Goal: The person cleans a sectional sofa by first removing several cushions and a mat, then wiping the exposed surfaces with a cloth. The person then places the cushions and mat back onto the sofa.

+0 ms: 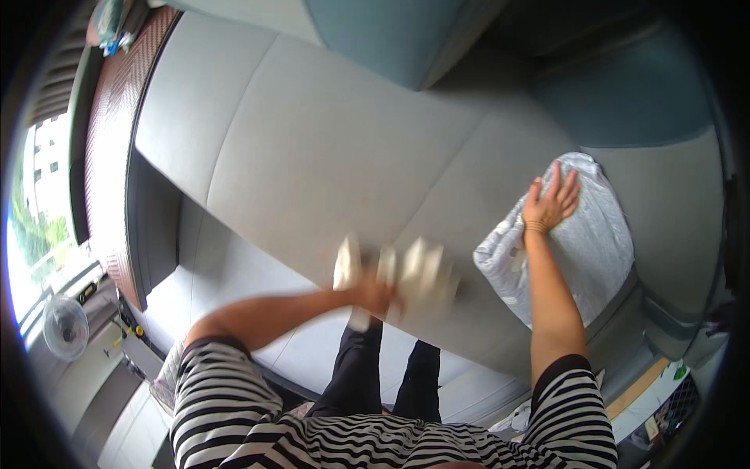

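Observation:
My left hand (375, 296) is blurred, over the front edge of the grey sofa seat (328, 158). Its fingers are closed around a cream-white cloth (425, 267), whose loose pieces fan out to both sides; the blur hides its exact shape. My right hand (554, 199) lies flat, fingers spread, on a folded pale grey quilted cover (592, 246). That cover sits on the right part of the seat, beside the armrest. A thin band circles my right wrist.
Blue-grey back cushions (381, 35) stand along the far side. A grey armrest (662, 217) bounds the right. To the left are a woven-textured reddish panel (117, 129), a window (44, 176) and a clear round bowl-like object (65, 327). A shelf with small items (656, 416) stands lower right.

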A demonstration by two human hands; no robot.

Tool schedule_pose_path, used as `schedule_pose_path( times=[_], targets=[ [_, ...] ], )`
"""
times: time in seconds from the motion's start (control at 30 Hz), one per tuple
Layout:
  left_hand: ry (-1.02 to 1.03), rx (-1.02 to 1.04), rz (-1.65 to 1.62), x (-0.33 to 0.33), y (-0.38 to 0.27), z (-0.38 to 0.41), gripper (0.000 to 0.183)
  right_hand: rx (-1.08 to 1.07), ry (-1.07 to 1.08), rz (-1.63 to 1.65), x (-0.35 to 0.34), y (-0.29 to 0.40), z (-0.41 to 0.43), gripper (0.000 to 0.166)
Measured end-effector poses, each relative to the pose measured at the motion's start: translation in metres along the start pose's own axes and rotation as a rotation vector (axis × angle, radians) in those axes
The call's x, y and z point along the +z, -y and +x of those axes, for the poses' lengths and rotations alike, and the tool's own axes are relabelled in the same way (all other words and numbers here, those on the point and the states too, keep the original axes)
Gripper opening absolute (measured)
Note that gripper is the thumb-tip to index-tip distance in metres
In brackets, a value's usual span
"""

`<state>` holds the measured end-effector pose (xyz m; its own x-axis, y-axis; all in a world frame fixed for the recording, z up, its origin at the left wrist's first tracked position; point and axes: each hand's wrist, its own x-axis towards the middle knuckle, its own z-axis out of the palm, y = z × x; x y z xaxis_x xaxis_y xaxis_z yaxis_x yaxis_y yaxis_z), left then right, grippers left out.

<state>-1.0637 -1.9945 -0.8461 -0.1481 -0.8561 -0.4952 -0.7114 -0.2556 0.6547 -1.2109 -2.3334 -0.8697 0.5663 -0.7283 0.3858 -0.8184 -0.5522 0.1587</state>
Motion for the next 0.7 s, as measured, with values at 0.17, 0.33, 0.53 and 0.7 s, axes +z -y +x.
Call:
schedule_pose_path(
  times=[0.17, 0.33, 0.53, 0.7],
  targets=[
    [-0.078, 0.289, -0.535, -0.085, -0.008, -0.019, 0.031, 0.018, 0.055, 0.059, -0.002, 0.025, 0.003, 0.054],
    [-0.58, 0.045, -0.325, -0.282, 0.019, 0.148, 0.06, 0.028, 0.046, 0.063, -0.004, 0.026, 0.002, 0.053],
    [-0.754, -0.244, 0.277, -0.222, -0.016, 0.238, 0.03, 0.005, -0.02, 0.104, -0.003, 0.029, 0.005, 0.052],
    [0.4, 0.185, 0.393, -0.103, -0.026, 0.054, 0.027, 0.014, -0.052, 0.106, 0.002, 0.025, 0.001, 0.051]
  ],
)
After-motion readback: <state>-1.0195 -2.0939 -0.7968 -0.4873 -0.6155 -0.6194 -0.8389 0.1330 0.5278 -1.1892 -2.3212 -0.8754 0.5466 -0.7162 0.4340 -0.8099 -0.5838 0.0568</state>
